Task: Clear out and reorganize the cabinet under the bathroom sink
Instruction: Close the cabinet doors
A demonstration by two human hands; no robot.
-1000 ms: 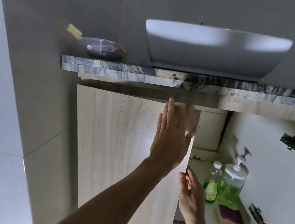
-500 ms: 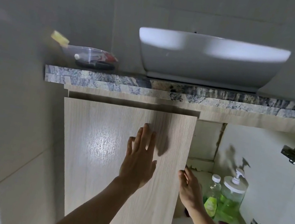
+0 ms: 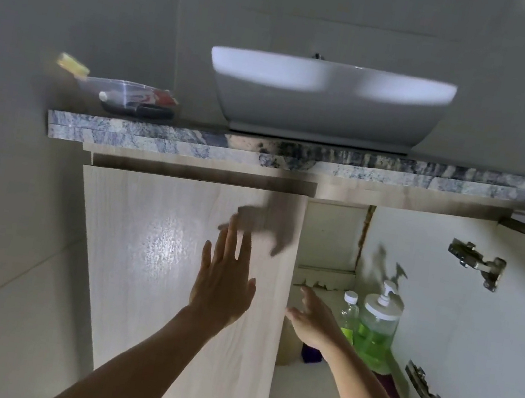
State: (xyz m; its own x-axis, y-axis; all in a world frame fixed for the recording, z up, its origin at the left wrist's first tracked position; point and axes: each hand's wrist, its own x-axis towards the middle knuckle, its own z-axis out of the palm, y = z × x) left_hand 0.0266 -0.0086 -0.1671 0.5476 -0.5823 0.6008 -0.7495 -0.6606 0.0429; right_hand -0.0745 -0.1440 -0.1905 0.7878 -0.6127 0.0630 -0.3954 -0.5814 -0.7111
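Under the bench [image 3: 173, 144] carrying the white basin [image 3: 327, 102], the cabinet's left door [image 3: 152, 267] was closed, the right door [image 3: 474, 338] swung open. Left hand [image 3: 221, 289] was raised before the left door, fingers straight and spread, gripping nothing; contact unclear. Right hand [image 3: 311, 321] reached into the opening, fingers loosely extended, empty. On the shelf [image 3: 299, 384]: small clear bottle [image 3: 348, 314] beside a green-liquid pump dispenser [image 3: 376, 329], a purple item [image 3: 311, 354] partly hidden behind the wrist.
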